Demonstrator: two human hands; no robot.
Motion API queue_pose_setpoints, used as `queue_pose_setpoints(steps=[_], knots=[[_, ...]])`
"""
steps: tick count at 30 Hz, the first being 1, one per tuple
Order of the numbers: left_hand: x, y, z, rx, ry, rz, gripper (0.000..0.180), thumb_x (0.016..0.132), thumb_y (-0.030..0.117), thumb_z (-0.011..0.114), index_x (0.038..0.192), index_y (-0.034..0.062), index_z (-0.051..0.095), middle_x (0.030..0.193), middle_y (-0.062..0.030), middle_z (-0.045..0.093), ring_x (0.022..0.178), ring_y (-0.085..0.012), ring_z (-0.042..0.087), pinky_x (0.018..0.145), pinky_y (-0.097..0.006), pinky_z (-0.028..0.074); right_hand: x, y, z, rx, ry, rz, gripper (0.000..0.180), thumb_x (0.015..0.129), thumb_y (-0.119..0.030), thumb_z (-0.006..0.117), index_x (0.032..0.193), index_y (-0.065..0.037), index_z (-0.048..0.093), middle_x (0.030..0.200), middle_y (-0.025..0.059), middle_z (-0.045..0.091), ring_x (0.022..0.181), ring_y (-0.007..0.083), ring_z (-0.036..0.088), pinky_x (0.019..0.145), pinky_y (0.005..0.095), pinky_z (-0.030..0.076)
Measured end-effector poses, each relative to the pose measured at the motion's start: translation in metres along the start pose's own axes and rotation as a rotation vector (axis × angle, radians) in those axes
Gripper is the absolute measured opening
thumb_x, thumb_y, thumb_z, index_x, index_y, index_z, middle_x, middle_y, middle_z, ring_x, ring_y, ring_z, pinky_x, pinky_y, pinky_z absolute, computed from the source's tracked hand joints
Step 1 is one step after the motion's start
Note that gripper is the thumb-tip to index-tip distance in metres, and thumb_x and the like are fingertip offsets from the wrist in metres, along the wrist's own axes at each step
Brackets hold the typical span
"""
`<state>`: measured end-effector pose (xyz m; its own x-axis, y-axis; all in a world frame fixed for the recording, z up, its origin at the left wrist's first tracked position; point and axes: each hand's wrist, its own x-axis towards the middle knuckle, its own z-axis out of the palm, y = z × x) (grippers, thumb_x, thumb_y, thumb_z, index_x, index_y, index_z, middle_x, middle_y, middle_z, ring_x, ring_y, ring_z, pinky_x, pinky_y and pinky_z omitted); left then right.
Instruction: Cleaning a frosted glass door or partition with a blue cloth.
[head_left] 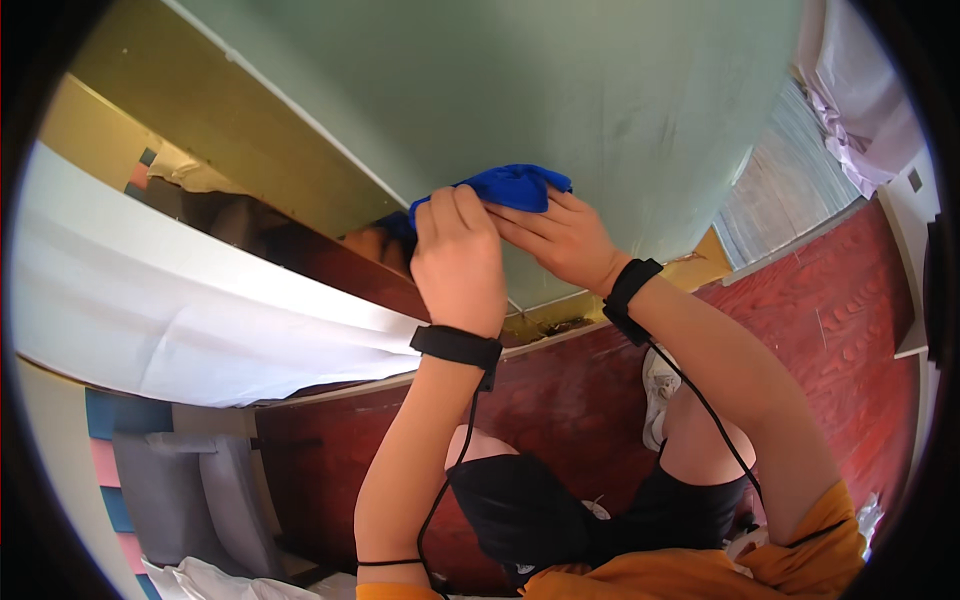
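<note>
A bunched blue cloth (pixel 505 187) is pressed against a pale green, smooth upright panel (pixel 600 90). My left hand (pixel 457 255) grips the cloth's left part, its fingers bent over it beside the panel's white-edged border. On the cloth's right part lies my right hand (pixel 565 240), with fingers closed on the fabric and partly tucked under it. Both hands are close together. Faint smudges show on the panel to the right of the cloth. Each wrist wears a black strap with a cable running down the arm.
A gold reflective strip (pixel 200 110) borders the panel at left, beside a white curtain-like sheet (pixel 200 310). Below is a dark red wood-grain floor (pixel 840 290). A grey chair (pixel 190 490) stands at lower left; pale pink fabric (pixel 850 100) hangs at upper right.
</note>
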<state>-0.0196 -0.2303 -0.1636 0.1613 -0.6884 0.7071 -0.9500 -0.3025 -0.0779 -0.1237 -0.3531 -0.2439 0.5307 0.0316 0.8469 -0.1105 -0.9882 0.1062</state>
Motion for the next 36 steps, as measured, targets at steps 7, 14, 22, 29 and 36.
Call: queue_pose_setpoints(steps=[7, 14, 22, 29, 36], knots=[[-0.012, 0.008, 0.020, 0.302, -0.072, 0.080, 0.022, 0.073, -0.003, 0.070, 0.090, 0.0024, 0.056, 0.093, -0.0112, 0.059, 0.090, -0.0263, 0.065, 0.067, -0.030, 0.060, -0.019, -0.003, 0.003, 0.044, -0.065, -0.003, 0.041, 0.087, -0.014, 0.064, 0.128, -0.012, 0.069, 0.137, -0.0002, 0.066, 0.126, 0.0224, 0.062, 0.110, 0.0387, 0.047], [-0.020, 0.013, 0.030, 0.447, -0.141, 0.068, 0.019, 0.075, 0.001, 0.071, 0.088, 0.0035, 0.057, 0.088, -0.0087, 0.058, 0.085, -0.0212, 0.064, 0.064, -0.025, 0.058, -0.025, 0.004, 0.007, 0.029, -0.076, -0.073, 0.033, 0.083, -0.016, 0.069, 0.115, -0.014, 0.074, 0.129, -0.0023, 0.069, 0.123, 0.0222, 0.063, 0.109, 0.0377, 0.050], [-0.022, 0.017, 0.034, 0.509, -0.131, 0.060, 0.017, 0.080, 0.004, 0.071, 0.088, 0.0047, 0.055, 0.086, -0.0073, 0.057, 0.084, -0.0197, 0.064, 0.062, -0.024, 0.057, -0.031, 0.004, 0.014, 0.028, -0.043, -0.057, 0.031, 0.083, -0.016, 0.070, 0.113, -0.016, 0.075, 0.130, -0.0037, 0.069, 0.122, 0.0225, 0.064, 0.107, 0.0368, 0.051], [-0.024, 0.016, 0.034, 0.458, -0.085, 0.051, 0.016, 0.082, 0.004, 0.068, 0.091, 0.0050, 0.055, 0.090, -0.0079, 0.058, 0.088, -0.0224, 0.065, 0.067, -0.028, 0.059, -0.033, 0.006, 0.014, 0.019, -0.027, -0.077, 0.034, 0.085, -0.016, 0.067, 0.118, -0.017, 0.073, 0.133, -0.0039, 0.068, 0.124, 0.0215, 0.062, 0.107, 0.0367, 0.050], [-0.035, 0.012, 0.038, 0.366, -0.057, 0.029, 0.017, 0.084, 0.003, 0.066, 0.098, 0.0035, 0.056, 0.099, -0.0093, 0.059, 0.094, -0.0258, 0.064, 0.074, -0.031, 0.059, -0.036, 0.005, 0.025, 0.004, -0.049, -0.113, 0.042, 0.088, -0.014, 0.064, 0.129, -0.019, 0.071, 0.134, -0.0056, 0.066, 0.114, 0.0167, 0.063, 0.104, 0.0354, 0.049]])
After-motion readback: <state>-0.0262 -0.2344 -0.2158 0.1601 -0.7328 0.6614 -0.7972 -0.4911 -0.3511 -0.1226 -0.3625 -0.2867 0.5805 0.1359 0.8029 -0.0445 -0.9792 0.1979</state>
